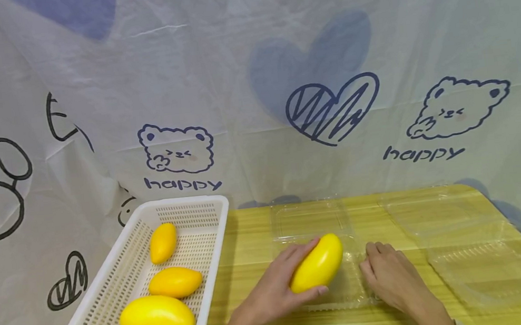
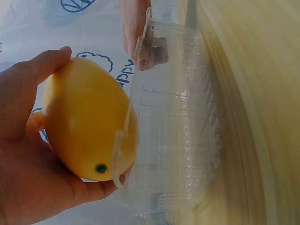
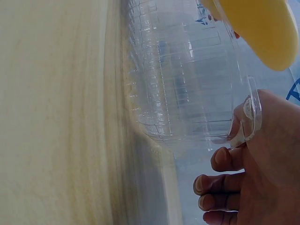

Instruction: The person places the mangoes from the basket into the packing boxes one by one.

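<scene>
My left hand (image 1: 274, 291) grips a large yellow mango (image 1: 318, 263), thumb on one side and fingers on the other. The mango is tilted above a clear plastic clamshell box (image 1: 350, 288) that lies open on the table. In the left wrist view, the mango (image 2: 89, 117) shows a small green stem spot and is next to the box rim. At the box's right side, my right hand (image 1: 396, 278) pinches the rim near a corner, its other fingers curled. In the right wrist view the box wall (image 3: 187, 93) stands between that hand and the table.
A white perforated basket (image 1: 226, 229) on the left holds three yellow mangoes, the largest mango (image 1: 157, 319) nearest. On the right lies a second open clear clamshell box (image 1: 495, 265). Behind the wooden table (image 1: 246, 249) hangs a printed curtain (image 1: 233, 80).
</scene>
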